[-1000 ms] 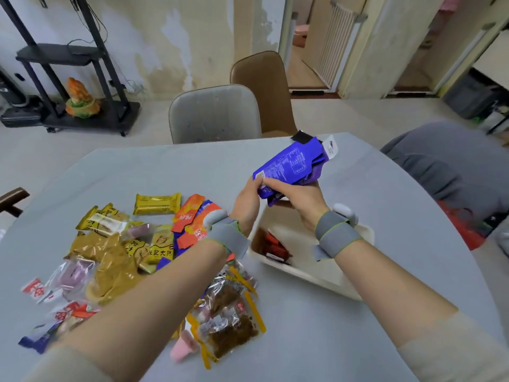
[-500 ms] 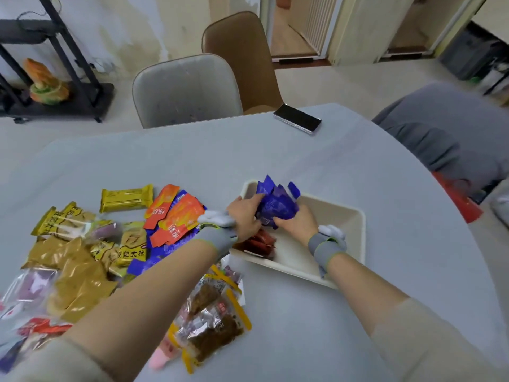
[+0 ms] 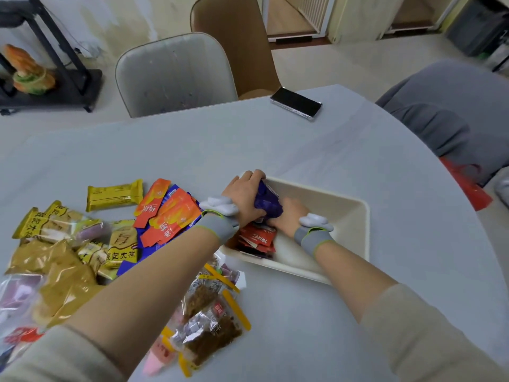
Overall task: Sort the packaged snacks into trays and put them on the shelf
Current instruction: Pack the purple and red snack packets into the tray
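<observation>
Well to the left of our left hand (image 3: 243, 195) lies the unsorted heap: yellow cake packets (image 3: 114, 194), mustard-coloured pouches (image 3: 55, 274) and, just beside our left wrist, a fan of orange sachets (image 3: 168, 216). Nearer us, under our left forearm, are clear bags of dark dried snacks (image 3: 212, 321). Our left hand curls over the top of the bundle of purple packets (image 3: 267, 204), and our right hand (image 3: 289, 216) closes on it from the other side, so both hands grip the bundle between them, low inside the cream tray (image 3: 355, 230). Red sachets (image 3: 257, 238) already lie in the tray's near corner, below our hands. We judge the purple packets light, thin and slick, apt to slide out of a loose stack, so they are best held flat across their faces from both sides, not by one crinkly edge. Far beyond our right hand a phone (image 3: 296, 103) rests on the table (image 3: 303, 161).
</observation>
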Demonstrator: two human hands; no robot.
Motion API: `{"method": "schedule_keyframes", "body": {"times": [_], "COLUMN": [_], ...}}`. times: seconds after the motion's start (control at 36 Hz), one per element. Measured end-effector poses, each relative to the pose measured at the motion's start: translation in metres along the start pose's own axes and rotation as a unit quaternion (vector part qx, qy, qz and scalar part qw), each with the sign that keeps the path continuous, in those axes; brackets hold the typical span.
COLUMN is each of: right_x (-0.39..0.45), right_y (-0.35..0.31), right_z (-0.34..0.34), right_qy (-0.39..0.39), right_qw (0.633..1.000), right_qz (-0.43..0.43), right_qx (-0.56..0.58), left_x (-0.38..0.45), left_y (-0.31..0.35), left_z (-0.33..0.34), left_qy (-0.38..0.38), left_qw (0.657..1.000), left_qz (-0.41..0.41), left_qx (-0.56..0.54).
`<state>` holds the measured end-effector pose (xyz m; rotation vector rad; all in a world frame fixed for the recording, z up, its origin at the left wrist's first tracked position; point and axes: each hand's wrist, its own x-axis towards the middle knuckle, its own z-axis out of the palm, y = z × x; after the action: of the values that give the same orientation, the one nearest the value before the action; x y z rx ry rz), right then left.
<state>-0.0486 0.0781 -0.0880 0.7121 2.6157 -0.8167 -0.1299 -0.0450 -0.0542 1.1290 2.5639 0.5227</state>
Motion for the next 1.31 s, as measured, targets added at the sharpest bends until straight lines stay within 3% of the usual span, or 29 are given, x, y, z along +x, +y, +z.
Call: {"method": "schedule_keyframes", "body": {"times": [0.11, 0.22, 0.42, 0.53, 0.61, 0.69, 0.78, 0.89, 1.0, 1.11, 1.22, 1.31], "right_x": [0.011, 0.012, 0.018, 0.016, 0.017, 0.021, 0.022, 0.024, 0.021, 0.016, 0.014, 0.015], "right_y": [0.008, 0.011, 0.015, 0.014, 0.008, -0.001, -0.01, -0.008, -0.006, -0.009, -0.015, -0.017], "right_z": [0.012, 0.018, 0.021, 0.018, 0.018, 0.017, 0.014, 0.017, 0.014, 0.015, 0.016, 0.015], "right_qy": [0.03, 0.009, -0.054, -0.144, -0.167, -0.134, -0.101, -0.028, 0.035, 0.044, 0.045, 0.04], "right_qw": [0.999, 0.994, 0.961, 0.917, 0.922, 0.967, 0.986, 0.989, 0.987, 0.993, 0.996, 0.996], "right_qz": [0.043, 0.087, 0.119, 0.18, 0.191, 0.148, 0.104, 0.109, 0.107, 0.059, 0.001, -0.048], "right_qx": [0.001, 0.068, 0.245, 0.326, 0.291, 0.16, 0.078, 0.098, 0.118, 0.097, 0.076, 0.063], "left_x": [0.004, 0.006, 0.01, 0.015, 0.019, 0.02, 0.019, 0.01, -0.007, -0.012, -0.012, -0.013], "left_y": [-0.003, -0.006, -0.012, -0.015, -0.016, -0.019, -0.024, -0.035, -0.038, -0.037, -0.039, -0.04], "left_z": [-0.004, -0.002, -0.005, -0.007, -0.007, -0.006, -0.01, -0.013, -0.018, -0.018, -0.017, -0.015], "left_qy": [0.005, 0.007, -0.025, -0.056, -0.086, -0.128, -0.147, -0.135, -0.049, -0.002, -0.039, -0.029], "left_qw": [0.997, 0.986, 0.989, 0.992, 0.993, 0.987, 0.986, 0.99, 0.994, 0.994, 0.995, 0.993], "left_qz": [0.012, 0.052, 0.064, 0.036, 0.016, 0.015, 0.024, 0.039, 0.08, 0.109, 0.097, 0.103], "left_qx": [0.07, 0.156, 0.134, 0.105, 0.085, 0.094, 0.078, 0.027, 0.051, 0.031, -0.006, 0.039]}}
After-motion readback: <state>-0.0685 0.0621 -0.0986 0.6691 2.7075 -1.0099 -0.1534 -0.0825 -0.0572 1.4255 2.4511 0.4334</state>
